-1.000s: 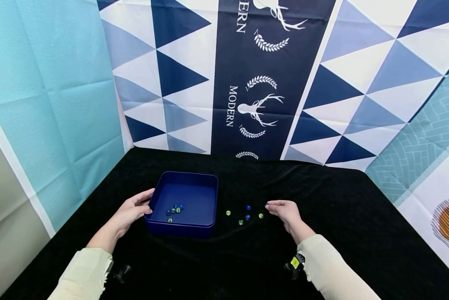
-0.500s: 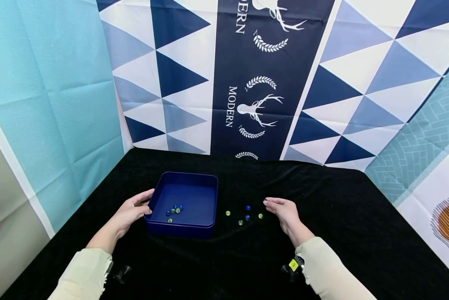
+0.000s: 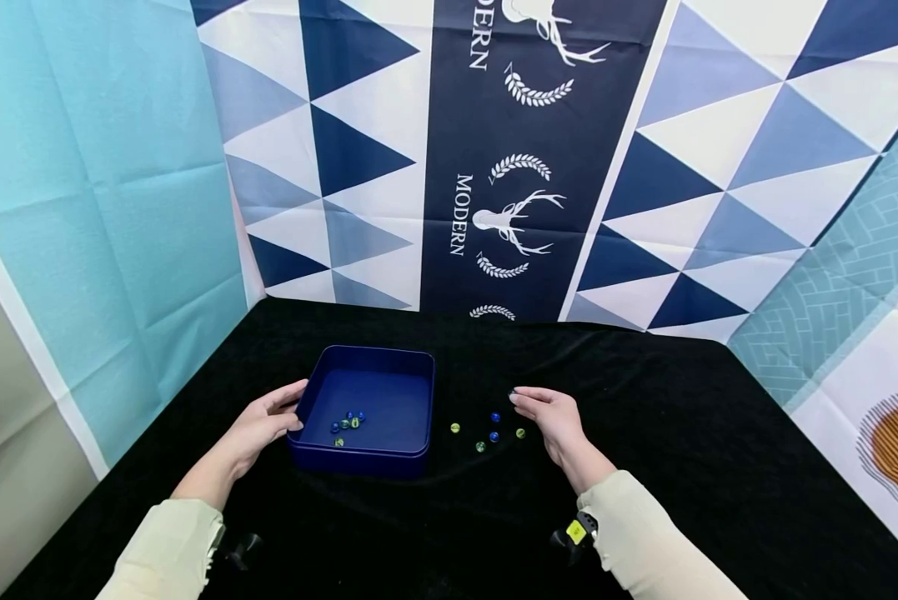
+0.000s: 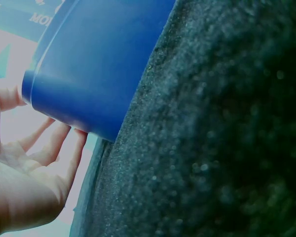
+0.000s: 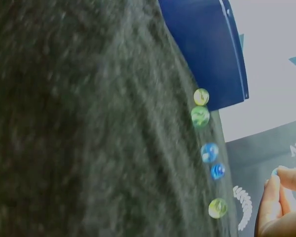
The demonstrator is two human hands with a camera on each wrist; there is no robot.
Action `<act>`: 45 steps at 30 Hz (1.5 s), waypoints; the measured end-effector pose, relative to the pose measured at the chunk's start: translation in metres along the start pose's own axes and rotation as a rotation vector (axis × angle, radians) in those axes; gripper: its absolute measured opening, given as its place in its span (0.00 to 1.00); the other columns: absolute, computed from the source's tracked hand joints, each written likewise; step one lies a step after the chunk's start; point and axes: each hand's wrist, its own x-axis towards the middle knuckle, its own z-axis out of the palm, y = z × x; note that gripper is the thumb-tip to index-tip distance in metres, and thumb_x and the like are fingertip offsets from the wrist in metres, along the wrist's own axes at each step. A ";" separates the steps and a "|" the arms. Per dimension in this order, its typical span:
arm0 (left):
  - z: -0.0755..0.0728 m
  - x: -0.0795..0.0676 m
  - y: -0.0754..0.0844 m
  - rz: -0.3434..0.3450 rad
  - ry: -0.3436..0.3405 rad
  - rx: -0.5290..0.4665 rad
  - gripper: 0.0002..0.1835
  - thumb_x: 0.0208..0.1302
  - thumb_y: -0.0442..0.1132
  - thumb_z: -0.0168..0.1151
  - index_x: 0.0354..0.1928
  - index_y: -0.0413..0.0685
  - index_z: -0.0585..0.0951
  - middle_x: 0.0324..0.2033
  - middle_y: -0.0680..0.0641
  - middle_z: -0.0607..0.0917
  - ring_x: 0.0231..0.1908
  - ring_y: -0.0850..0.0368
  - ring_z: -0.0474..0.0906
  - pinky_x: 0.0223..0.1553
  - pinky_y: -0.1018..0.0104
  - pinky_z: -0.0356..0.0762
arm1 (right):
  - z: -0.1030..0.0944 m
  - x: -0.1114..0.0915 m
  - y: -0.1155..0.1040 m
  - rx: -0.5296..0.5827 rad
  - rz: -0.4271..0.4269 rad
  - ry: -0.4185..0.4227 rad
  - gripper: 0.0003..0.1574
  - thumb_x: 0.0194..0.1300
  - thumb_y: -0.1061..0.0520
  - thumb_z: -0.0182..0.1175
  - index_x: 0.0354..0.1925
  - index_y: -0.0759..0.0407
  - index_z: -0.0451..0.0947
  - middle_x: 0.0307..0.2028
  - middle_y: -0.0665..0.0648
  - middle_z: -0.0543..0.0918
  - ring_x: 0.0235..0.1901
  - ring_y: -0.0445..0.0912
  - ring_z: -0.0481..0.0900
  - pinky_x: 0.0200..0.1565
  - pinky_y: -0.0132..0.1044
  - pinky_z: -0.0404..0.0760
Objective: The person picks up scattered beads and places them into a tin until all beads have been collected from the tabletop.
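Note:
My left hand (image 3: 257, 429) holds the left side of an open dark blue box (image 3: 418, 454), its thumb at the rim and the other fingers against the outer wall. The left wrist view shows these fingertips touching the blue wall (image 4: 84, 89). Several blue and yellow-green glass marbles (image 3: 354, 423) lie inside, toward the near left. Right of the box, my right hand (image 3: 561, 421) pinches a small blue marble (image 5: 275, 172) between thumb and fingertips, mostly covered by them. It is raised beyond several loose marbles, among them a yellow one (image 3: 520, 433) and a blue one (image 3: 495, 417).
Black cloth (image 3: 644, 417) covers the table. A green marble (image 3: 481, 447) and another yellow marble (image 3: 455, 427) lie between the box and my right hand. Patterned curtains (image 3: 373, 167) stand behind the table and along both sides.
My right hand has moved left and slightly away from me with the pinched marble, toward the box. My left hand and the box stay in place.

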 end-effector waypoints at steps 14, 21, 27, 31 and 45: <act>0.000 -0.002 0.000 -0.005 0.006 0.007 0.38 0.56 0.27 0.53 0.70 0.38 0.55 0.67 0.34 0.57 0.61 0.43 0.60 0.51 0.62 0.65 | 0.030 -0.002 -0.010 -0.017 0.032 0.014 0.20 0.56 0.68 0.63 0.47 0.78 0.76 0.35 0.53 0.84 0.29 0.38 0.81 0.40 0.31 0.76; 0.001 -0.001 0.000 -0.006 0.005 0.003 0.38 0.56 0.27 0.52 0.70 0.39 0.54 0.67 0.34 0.57 0.61 0.43 0.60 0.51 0.62 0.66 | 0.045 -0.002 -0.013 0.008 0.013 0.000 0.18 0.55 0.69 0.63 0.44 0.78 0.77 0.32 0.53 0.84 0.30 0.41 0.81 0.40 0.34 0.77; 0.001 -0.001 0.000 -0.011 0.005 0.010 0.37 0.56 0.27 0.52 0.70 0.39 0.54 0.67 0.34 0.57 0.61 0.42 0.59 0.53 0.57 0.63 | 0.058 -0.003 -0.015 0.003 0.004 -0.010 0.18 0.55 0.68 0.63 0.44 0.77 0.77 0.32 0.54 0.84 0.29 0.41 0.81 0.41 0.35 0.77; 0.001 -0.001 0.000 -0.006 0.006 0.007 0.37 0.57 0.27 0.52 0.70 0.39 0.54 0.67 0.34 0.57 0.61 0.43 0.60 0.52 0.60 0.65 | 0.065 -0.004 -0.015 0.010 -0.004 -0.021 0.16 0.55 0.68 0.63 0.43 0.76 0.78 0.32 0.55 0.84 0.28 0.40 0.81 0.40 0.34 0.77; 0.001 -0.002 0.002 -0.002 0.000 0.002 0.38 0.57 0.27 0.52 0.71 0.39 0.54 0.67 0.34 0.57 0.62 0.42 0.59 0.51 0.61 0.65 | 0.094 -0.008 -0.020 0.023 -0.018 -0.062 0.15 0.53 0.69 0.64 0.41 0.76 0.80 0.34 0.58 0.84 0.31 0.45 0.82 0.41 0.39 0.78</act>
